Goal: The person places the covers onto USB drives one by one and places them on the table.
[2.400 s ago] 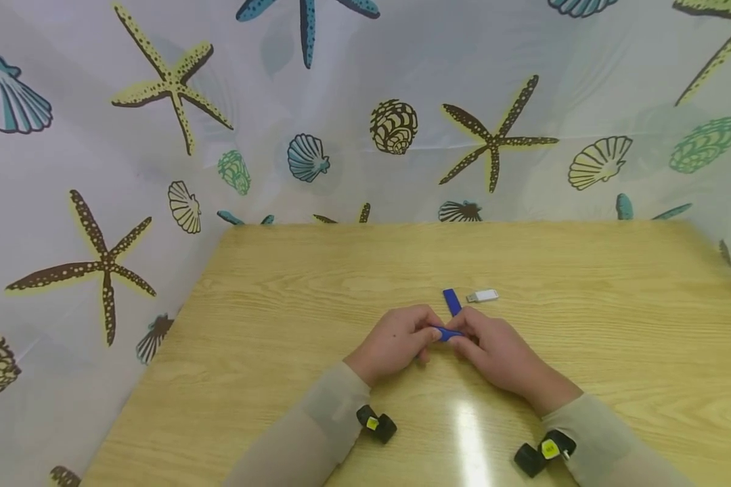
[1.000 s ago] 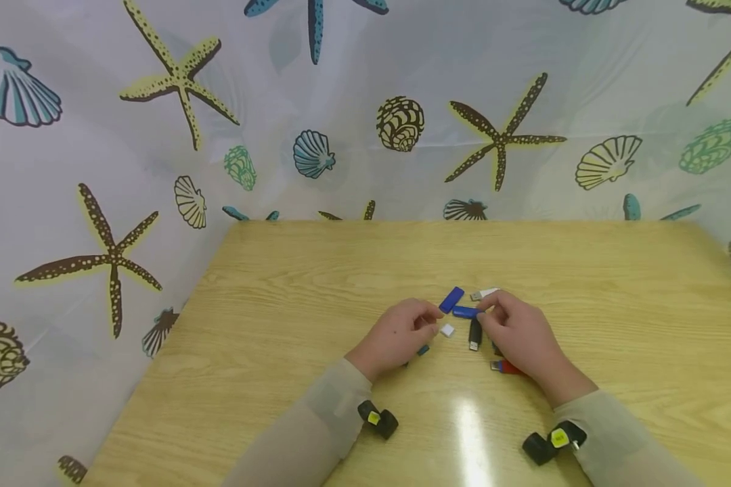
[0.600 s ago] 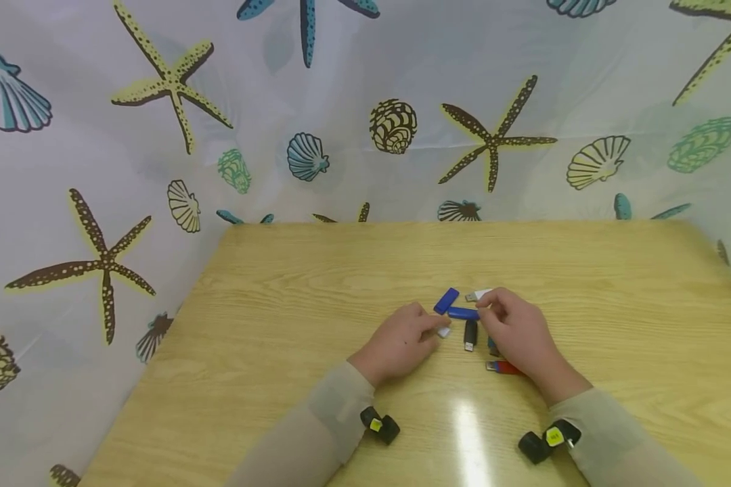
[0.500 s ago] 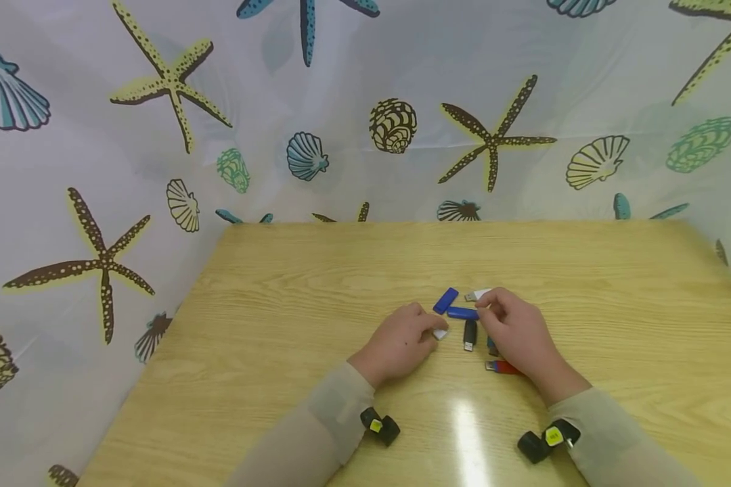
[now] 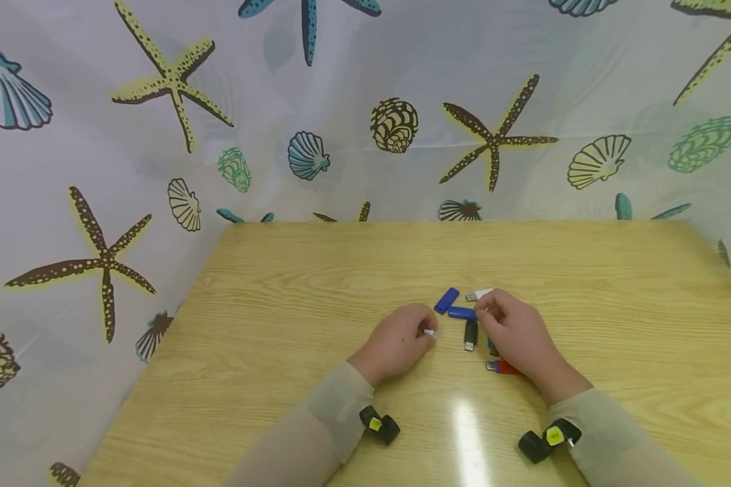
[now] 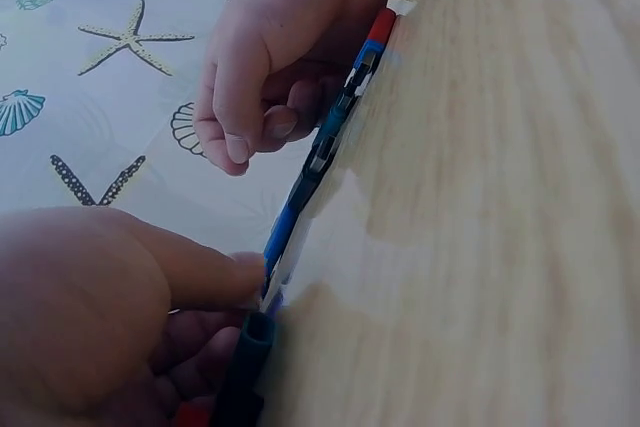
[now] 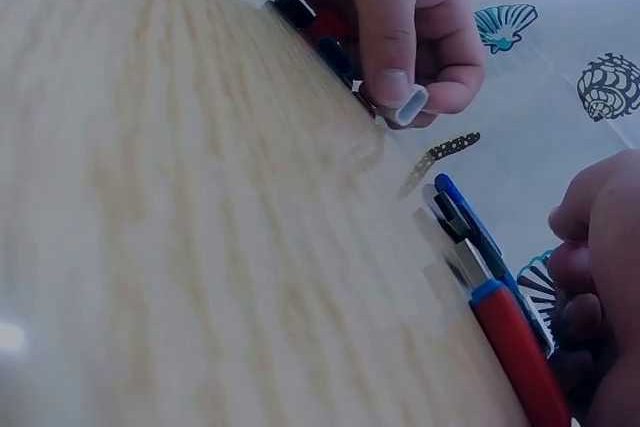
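Observation:
My left hand [image 5: 396,343] pinches a small white cap [image 5: 429,332] between thumb and fingers; the cap's hollow end shows in the right wrist view. My right hand [image 5: 514,333] hovers with loosely curled fingers, holding nothing, its fingertips close to the end of a blue USB stick [image 5: 461,313]. A second blue stick [image 5: 447,300] lies behind that one, and a black USB stick [image 5: 470,334] in front. Partly covered by the right hand are a white USB stick [image 5: 478,295], a red USB stick [image 5: 502,367] and a dark blue one [image 5: 493,346].
Beside the left hand, a dark cap [image 7: 293,7] and a red piece [image 7: 330,25] lie on the wooden table [image 5: 317,284]; the hand hides them in the head view. A curtain [image 5: 353,176] printed with shells and starfish stands behind the table.
Both hands held a blue piece together at first; they then parted, and the blue stick lies on the table. My left hand has picked up the white cap and drawn it leftward.

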Tool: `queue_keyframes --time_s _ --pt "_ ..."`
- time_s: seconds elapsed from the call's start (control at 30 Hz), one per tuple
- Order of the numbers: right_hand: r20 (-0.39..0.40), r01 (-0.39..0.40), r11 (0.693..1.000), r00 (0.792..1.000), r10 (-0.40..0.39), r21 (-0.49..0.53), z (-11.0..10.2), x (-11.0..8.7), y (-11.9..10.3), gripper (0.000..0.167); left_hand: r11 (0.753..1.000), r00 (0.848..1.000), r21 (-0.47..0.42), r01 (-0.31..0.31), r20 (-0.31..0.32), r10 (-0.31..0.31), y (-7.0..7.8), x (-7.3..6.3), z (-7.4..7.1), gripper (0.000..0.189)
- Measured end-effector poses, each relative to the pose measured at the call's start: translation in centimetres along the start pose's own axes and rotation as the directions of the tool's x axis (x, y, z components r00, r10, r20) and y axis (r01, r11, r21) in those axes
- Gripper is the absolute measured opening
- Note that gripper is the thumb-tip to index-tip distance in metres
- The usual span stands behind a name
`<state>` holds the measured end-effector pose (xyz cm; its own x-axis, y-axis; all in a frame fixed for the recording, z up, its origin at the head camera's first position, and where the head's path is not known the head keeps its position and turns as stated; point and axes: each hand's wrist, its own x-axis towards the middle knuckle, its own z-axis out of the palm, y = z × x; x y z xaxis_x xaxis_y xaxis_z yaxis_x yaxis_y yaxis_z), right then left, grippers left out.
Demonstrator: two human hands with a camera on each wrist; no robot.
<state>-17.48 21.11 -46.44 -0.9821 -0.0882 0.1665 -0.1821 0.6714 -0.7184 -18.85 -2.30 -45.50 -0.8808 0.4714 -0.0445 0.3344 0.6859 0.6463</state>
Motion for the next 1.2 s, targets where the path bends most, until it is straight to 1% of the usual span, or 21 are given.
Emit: queue_keyframes --time_s 0.13,0.27,0.37,0.43,0.53,0.67,0.8,0.9,1.0,1.07,1.2 --pt "0.005 -0.002 1.0 1.0 0.002 -0.012 -0.07 0.01 -0.04 0.01 0.991 0.998 -0.13 0.016 -0.059 -0.024 -0.04 -0.09 -0.04 0.006" --pt "-0.012 0.024 0.999 1.0 -0.024 -0.028 -0.16 0.08 -0.19 0.012 0.965 0.992 -0.262 0.023 -0.117 -0.056 -0.09 -0.23 -0.15 0.003" --pt "-0.033 0.071 0.997 0.997 -0.072 -0.033 -0.24 0.17 -0.3 0.017 0.945 0.988 -0.327 0.015 -0.141 -0.064 -0.13 -0.27 -0.2 0.005" --pt "-0.042 0.098 0.994 0.994 -0.1 -0.04 -0.3 0.22 -0.4 0.021 0.937 0.987 -0.35 0.005 -0.151 -0.062 -0.13 -0.28 -0.23 0.009" --pt "-0.049 0.113 0.992 0.992 -0.116 -0.053 -0.42 0.28 -0.48 0.027 0.934 0.986 -0.358 -0.002 -0.156 -0.058 -0.04 -0.32 -0.32 0.011" --pt "-0.039 0.12 0.985 0.991 -0.126 -0.124 -0.51 0.32 -0.4 0.037 0.937 0.987 -0.349 0.0 -0.152 -0.056 0.09 -0.35 -0.4 0.012" --pt "0.0 0.147 0.957 0.988 -0.152 -0.248 -0.53 0.33 -0.18 0.048 0.939 0.988 -0.345 -0.001 -0.143 -0.051 0.07 -0.29 -0.38 0.011" --pt "0.047 0.136 0.934 0.991 -0.127 -0.332 -0.54 0.23 -0.11 0.054 0.939 0.99 -0.345 -0.007 -0.137 -0.043 0.02 -0.22 -0.36 0.01" --pt "0.091 0.116 0.916 0.992 -0.087 -0.384 -0.51 0.14 -0.24 0.055 0.94 0.991 -0.342 -0.014 -0.133 -0.034 -0.01 -0.21 -0.37 0.009" --pt "0.104 0.107 0.911 0.992 -0.072 -0.397 -0.49 0.13 -0.27 0.053 0.942 0.991 -0.336 -0.016 -0.131 -0.03 -0.01 -0.24 -0.37 0.008" --pt "0.081 0.099 0.919 0.994 -0.073 -0.381 -0.58 0.24 -0.36 0.046 0.945 0.992 -0.328 -0.014 -0.125 -0.029 -0.13 -0.29 -0.35 0.007"
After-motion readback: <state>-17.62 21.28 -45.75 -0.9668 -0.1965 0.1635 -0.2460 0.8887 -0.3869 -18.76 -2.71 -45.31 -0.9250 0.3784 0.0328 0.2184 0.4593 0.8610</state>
